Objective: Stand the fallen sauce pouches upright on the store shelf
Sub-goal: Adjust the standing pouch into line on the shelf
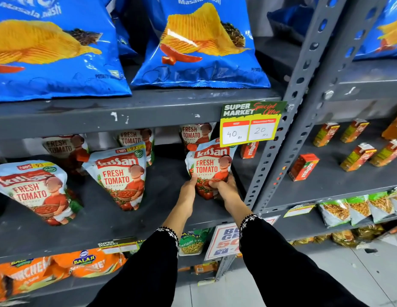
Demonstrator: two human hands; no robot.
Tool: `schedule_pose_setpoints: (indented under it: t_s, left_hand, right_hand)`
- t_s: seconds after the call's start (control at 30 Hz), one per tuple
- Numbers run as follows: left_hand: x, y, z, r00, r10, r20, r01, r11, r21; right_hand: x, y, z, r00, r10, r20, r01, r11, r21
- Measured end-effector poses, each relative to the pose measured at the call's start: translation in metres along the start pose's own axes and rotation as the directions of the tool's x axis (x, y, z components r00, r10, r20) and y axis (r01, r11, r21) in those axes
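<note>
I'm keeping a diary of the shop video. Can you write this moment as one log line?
both hands | gripping white-and-red ketchup pouch at base | pouch upright on grey metal shelf | two front pouches leaning

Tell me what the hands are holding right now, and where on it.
Both hands, left hand and right hand, grip one ketchup pouch at its bottom end, one on each side.

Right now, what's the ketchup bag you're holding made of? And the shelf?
The ketchup pouch between the left hand and right hand looks like soft, glossy plastic film: it shines and creases. The shelf looks like grey painted metal: chipped paint on the edge above, punched holes in the upright post.
</note>
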State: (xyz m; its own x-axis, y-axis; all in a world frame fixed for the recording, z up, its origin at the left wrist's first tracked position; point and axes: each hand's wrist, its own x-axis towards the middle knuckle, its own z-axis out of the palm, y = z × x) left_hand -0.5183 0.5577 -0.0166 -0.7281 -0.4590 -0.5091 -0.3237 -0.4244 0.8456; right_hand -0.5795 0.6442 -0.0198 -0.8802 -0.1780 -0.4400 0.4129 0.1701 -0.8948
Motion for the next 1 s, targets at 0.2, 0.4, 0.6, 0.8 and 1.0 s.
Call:
schedule_pose_setpoints:
  t_s: [0.2,0.4,0.6,0.8,1.0]
  left_hand:
    - [-0.01,-0.006,-0.041,0.996,-0.04,-0.08,0.042,0.999,0.016]
    - [-0.034,-0.006,-0.112,0.994,-0.005,-0.112,0.018,0.994,0.109]
    - [-0.045,0.003,-0.189,0.984,0.03,-0.176,-0.008,0.993,0.121]
    - [-0.032,0.029,-0.223,0.973,0.031,-0.23,-0.03,1.0,0.007]
    - [-0.03,0.038,-0.222,0.989,0.057,-0.14,-0.076,0.988,-0.133]
  right_hand:
    - [0.025,0.034,0.021,0.98,-0.022,-0.196,0.022,1.0,-0.002]
    - [-0.058,0.031,0.068,0.916,0.003,-0.402,0.005,1.0,0.019]
    - [-0.1,0.033,0.138,0.983,0.043,-0.178,-0.047,0.999,-0.016]
    - [-0.126,0.01,0.176,0.993,0.017,0.114,-0.017,1.0,-0.001]
    - [-0.108,0.01,0.19,0.972,0.015,0.235,-0.012,1.0,-0.016]
